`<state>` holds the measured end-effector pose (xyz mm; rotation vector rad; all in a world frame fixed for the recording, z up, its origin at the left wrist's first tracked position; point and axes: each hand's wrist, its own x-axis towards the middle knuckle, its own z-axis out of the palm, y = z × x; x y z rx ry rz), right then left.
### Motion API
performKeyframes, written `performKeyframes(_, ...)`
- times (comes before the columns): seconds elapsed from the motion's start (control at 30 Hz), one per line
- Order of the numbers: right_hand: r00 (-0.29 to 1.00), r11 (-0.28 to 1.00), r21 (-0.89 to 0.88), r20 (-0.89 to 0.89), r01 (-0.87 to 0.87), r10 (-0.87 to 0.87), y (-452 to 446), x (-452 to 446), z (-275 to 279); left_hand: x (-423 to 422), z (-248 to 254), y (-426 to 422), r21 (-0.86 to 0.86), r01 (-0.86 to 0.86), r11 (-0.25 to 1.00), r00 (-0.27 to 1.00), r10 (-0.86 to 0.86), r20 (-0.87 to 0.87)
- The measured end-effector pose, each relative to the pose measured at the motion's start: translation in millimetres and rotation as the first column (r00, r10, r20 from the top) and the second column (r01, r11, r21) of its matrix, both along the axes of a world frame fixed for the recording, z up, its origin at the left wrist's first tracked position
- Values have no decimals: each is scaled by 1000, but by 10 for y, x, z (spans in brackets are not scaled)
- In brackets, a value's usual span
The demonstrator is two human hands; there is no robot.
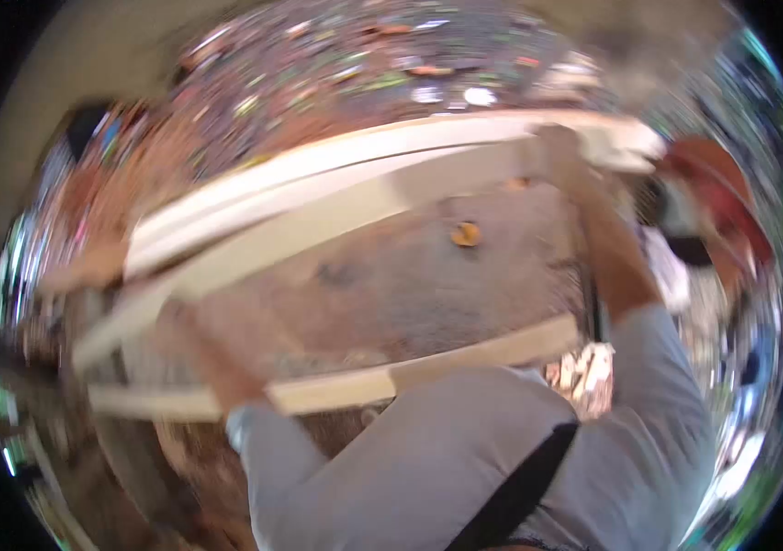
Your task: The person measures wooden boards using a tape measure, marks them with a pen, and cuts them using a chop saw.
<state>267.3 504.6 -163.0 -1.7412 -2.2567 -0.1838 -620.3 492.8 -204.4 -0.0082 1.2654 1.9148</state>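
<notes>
A long pale wooden plank [290,243] slants across the bench, its left end nearer to me. My right hand [559,151] is closed around it near its far right end. Close to its left end, my left hand [178,321] grips the near edge, its fingers smeared by motion. Just behind lie more pale planks [373,147], stacked lengthwise along the far side. Another wooden strip [336,393] runs along the near side of the bench, below my left forearm and in front of my body.
The worn brown bench top [391,294] carries a small orange-yellow round object [465,234]. Wood offcuts [584,372] lie beside my right arm. A blurred red rounded thing [717,188] is at the far right. Scattered litter [391,73] covers the ground beyond.
</notes>
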Motion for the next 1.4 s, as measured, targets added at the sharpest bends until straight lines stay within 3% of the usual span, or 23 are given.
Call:
performKeyframes(0.03, 1000, 996, -88, 11, -3, 4, 46, -135, 151, 321, -151, 20, 36, 2, 999, 999, -1, -37)
performKeyframes(0.07, 997, 997, 25, 13, -77, 77, 118, -129, 33, 723, -254, 97, 78, -7, 997, 998, 13, -66)
performKeyframes(0.1, 997, 998, -60, 75, -17, 21, 264, -167, -98, 1134, -330, 238, 118, -14, 993, 997, 23, -75)
performKeyframes(0.13, 1000, 988, -150, -13, 27, -29, 418, -231, -249, 1545, -385, 372, 147, -16, 989, 996, 28, -80)
performKeyframes(0.27, 999, 968, -250, -10, 29, -33, 662, -1087, -96, 2792, -630, 903, 200, 74, 977, 996, -61, -68)
performKeyframes(0.3, 999, 945, -325, 2, 36, -37, 744, -1140, -127, 2898, -700, 942, 202, 98, 975, 994, -86, -68)
performKeyframes(0.33, 1000, 969, -248, -9, -5, 3, 830, -1143, -299, 3052, -758, 1073, 195, 128, 972, 991, -119, -56)
performKeyframes(0.4, 999, 926, -376, 27, 36, -28, 1042, -1086, -441, 3153, -867, 1209, 171, 195, 966, 981, -193, -27)
performKeyframes(0.47, 1000, 947, -322, 0, 21, -22, 1044, -862, -407, 3117, -1116, 1342, 153, 303, 941, 950, -310, 22)
performKeyframes(0.5, 999, 980, -197, 21, -32, 37, 1072, -639, -594, 3000, -1260, 1435, 173, 384, 907, 914, -400, 64)
performKeyframes(0.6, 995, 964, -246, 59, 98, -86, 1288, -125, -982, 2746, -1689, 1824, 274, 595, 755, 730, -651, 207)
performKeyframes(0.63, 983, 892, -416, 106, 179, -148, 1140, -287, -438, 2943, -1441, 1778, 126, 590, 797, 783, -603, 150)
performKeyframes(0.67, 962, 821, -502, 102, 271, -255, 1139, -273, -403, 3153, -1148, 1712, -30, 569, 822, 820, -564, 92)
performKeyframes(0.7, 952, 806, -513, 90, 297, -294, 1139, -210, -404, 3298, -1055, 1706, -105, 576, 811, 811, -583, -53)
performKeyframes(0.73, 945, 817, -486, 66, 310, -320, 1142, -132, -481, 3467, -958, 1731, -99, 612, 785, 784, -618, -50)
performKeyframes(0.8, 933, 792, -509, 68, 337, -353, 1179, -13, -490, 3639, -794, 1673, -264, 568, 779, 798, -600, -54)
performKeyframes(1.07, 928, 749, -577, 43, 325, -370, 1263, 7, -473, 3688, -844, 1865, -169, 536, 827, 823, -557, -113)
performKeyframes(1.17, 943, 791, -563, -60, 239, -328, 1364, -33, -782, 3453, -843, 1903, -176, 506, 844, 840, -529, -122)
performKeyframes(1.27, 941, 809, -528, -54, 257, -334, 1385, -131, -971, 3305, -781, 1880, -177, 531, 829, 807, -558, -192)
performKeyframes(1.3, 942, 810, -531, -63, 249, -330, 1378, -183, -926, 3363, -559, 1845, -637, 320, 701, 405, -709, -577)
performKeyframes(1.33, 936, 763, -584, -17, 276, -352, 1344, -246, -795, 3391, -343, 1823, -807, -161, 569, -157, -822, -548)
performKeyframes(1.37, 930, 713, -633, 30, 301, -366, 1328, -301, -700, 3372, -175, 1848, -824, -193, 532, -187, -845, -501)
performKeyframes(1.4, 941, 712, -648, 24, 272, -338, 1343, -297, -683, 3359, -110, 1884, -843, -100, 528, -341, -814, -469)
